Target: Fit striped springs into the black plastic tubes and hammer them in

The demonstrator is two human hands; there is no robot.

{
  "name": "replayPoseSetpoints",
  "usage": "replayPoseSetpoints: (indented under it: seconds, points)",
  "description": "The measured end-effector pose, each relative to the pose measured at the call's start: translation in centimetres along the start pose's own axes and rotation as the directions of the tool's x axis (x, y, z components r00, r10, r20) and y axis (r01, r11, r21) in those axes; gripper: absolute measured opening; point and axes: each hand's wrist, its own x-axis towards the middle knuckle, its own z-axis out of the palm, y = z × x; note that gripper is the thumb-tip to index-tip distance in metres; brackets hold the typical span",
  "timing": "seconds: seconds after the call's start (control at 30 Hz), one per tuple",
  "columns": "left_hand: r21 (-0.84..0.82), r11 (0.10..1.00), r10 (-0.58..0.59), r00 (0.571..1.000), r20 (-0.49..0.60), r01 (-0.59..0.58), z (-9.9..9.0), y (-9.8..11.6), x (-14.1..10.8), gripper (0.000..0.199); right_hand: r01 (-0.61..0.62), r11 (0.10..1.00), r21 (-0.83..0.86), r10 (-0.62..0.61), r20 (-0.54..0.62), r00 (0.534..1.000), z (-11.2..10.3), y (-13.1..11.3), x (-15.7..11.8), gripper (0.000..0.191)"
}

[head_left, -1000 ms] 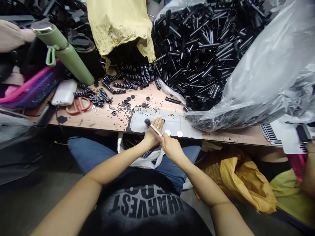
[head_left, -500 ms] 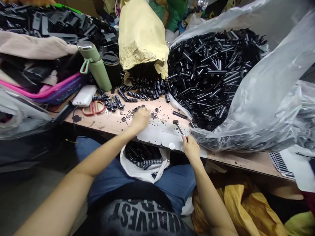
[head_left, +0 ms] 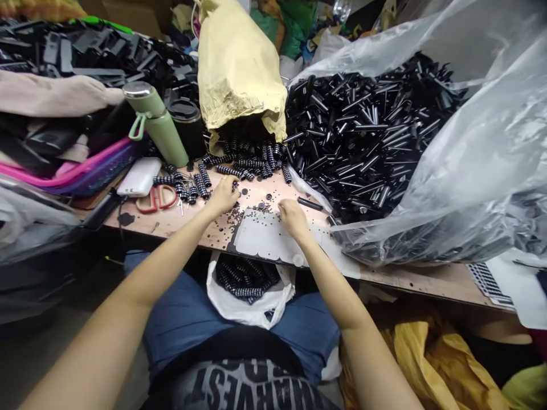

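Note:
My left hand is over the bench just in front of the ribbed black-and-silver cylinders. Its fingers are curled in, and a small dark bit shows at their tips. My right hand hovers by the right part of a whitish sheet, fingertips pinched together; what they hold, if anything, is too small to make out. Tiny dark beads lie scattered between the hands. Small black discs lie among them. A short black tube rests right of my right hand.
A large clear plastic bag full of black tubes stands at right. A yellow sack spills ribbed cylinders. Left are red-handled scissors, a white power bank and a green flask. A white bag hangs at my lap.
My left hand has moved left and back, towards the ribbed cylinders. My right hand has moved left and inward; the disc-headed rod it held is no longer seen.

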Motion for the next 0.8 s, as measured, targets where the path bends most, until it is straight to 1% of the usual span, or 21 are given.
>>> replayPoseSetpoints:
  seconds: [0.03, 0.07, 0.1, 0.13, 0.17, 0.2, 0.27, 0.3, 0.33, 0.37, 0.43, 0.5, 0.57, 0.63, 0.8]
  points:
    - [-0.132, 0.987, -0.096, 0.995, 0.004, 0.096, 0.1, 0.7, -1.0, 0.03, 0.007, 1.0, -0.013, -0.006, 0.032, 0.999, 0.5, -0.5, 1.7, 0.024]
    - [-0.262, 0.945, -0.191, 0.98, 0.05, 0.197, 0.3, 1.4, -1.9, 0.025, 0.008, 1.0, -0.018, -0.007, 0.066, 0.998, 1.0, -0.8, 3.2, 0.024]
    - [-0.374, 0.882, -0.263, 0.958, 0.113, 0.286, 0.6, 1.9, -2.9, 0.019, 0.001, 1.0, -0.019, 0.001, 0.089, 0.996, 1.5, -1.0, 4.4, 0.023]
    - [-0.459, 0.82, -0.298, 0.94, 0.166, 0.342, 0.9, 2.4, -3.7, 0.014, -0.01, 1.0, -0.014, 0.011, 0.102, 0.995, 1.9, -1.1, 5.3, 0.022]
    - [-0.514, 0.78, -0.3, 0.934, 0.196, 0.358, 1.3, 2.8, -4.5, 0.015, -0.023, 1.0, -0.005, 0.023, 0.105, 0.994, 2.1, -1.1, 5.8, 0.02]
    - [-0.539, 0.77, -0.281, 0.94, 0.195, 0.342, 1.6, 3.1, -5.2, 0.02, -0.034, 0.999, -0.003, 0.034, 0.097, 0.995, 2.4, -1.0, 6.1, 0.019]
    - [-0.522, 0.815, -0.206, 0.968, 0.147, 0.253, 2.4, 3.7, -6.2, 0.027, -0.074, 0.996, 0.059, 0.071, 0.048, 0.996, 2.6, -0.7, 5.7, 0.021]
    - [-0.499, 0.842, -0.161, 0.979, 0.129, 0.204, 2.7, 4.0, -6.5, 0.029, -0.103, 0.984, 0.148, 0.102, 0.019, 0.995, 2.7, -0.6, 5.2, 0.023]
    - [-0.477, 0.864, -0.118, 0.986, 0.116, 0.159, 3.0, 4.4, -6.8, 0.029, -0.133, 0.952, 0.274, 0.14, -0.006, 0.99, 2.7, -0.5, 4.6, 0.025]
    - [-0.462, 0.879, -0.08, 0.992, 0.101, 0.118, 3.2, 4.7, -7.0, 0.029, -0.157, 0.894, 0.42, 0.182, -0.02, 0.983, 2.6, -0.5, 3.9, 0.025]
    - [-0.44, 0.897, -0.025, 0.997, 0.072, 0.054, 3.6, 5.4, -7.3, 0.03, -0.17, 0.72, 0.673, 0.247, -0.019, 0.969, 2.4, -0.6, 2.5, 0.023]
    - [-0.418, 0.908, -0.004, 0.998, 0.057, 0.028, 3.9, 6.0, -7.6, 0.03, -0.153, 0.588, 0.795, 0.27, -0.014, 0.963, 2.2, -0.9, 1.2, 0.025]
    - [-0.4, 0.916, 0.003, 0.998, 0.056, 0.019, 4.0, 6.5, -7.9, 0.03, -0.135, 0.508, 0.851, 0.285, -0.018, 0.958, 1.8, -1.1, 0.2, 0.027]
    - [-0.388, 0.922, 0.018, 0.998, 0.057, 0.005, 4.1, 7.0, -8.2, 0.03, -0.122, 0.458, 0.88, 0.297, -0.022, 0.955, 1.6, -1.3, -0.5, 0.028]
    - [-0.35, 0.936, 0.04, 0.999, 0.036, -0.025, 4.1, 7.6, -8.8, 0.029, -0.118, 0.408, 0.905, 0.34, -0.031, 0.94, 1.2, -1.4, -1.4, 0.029]
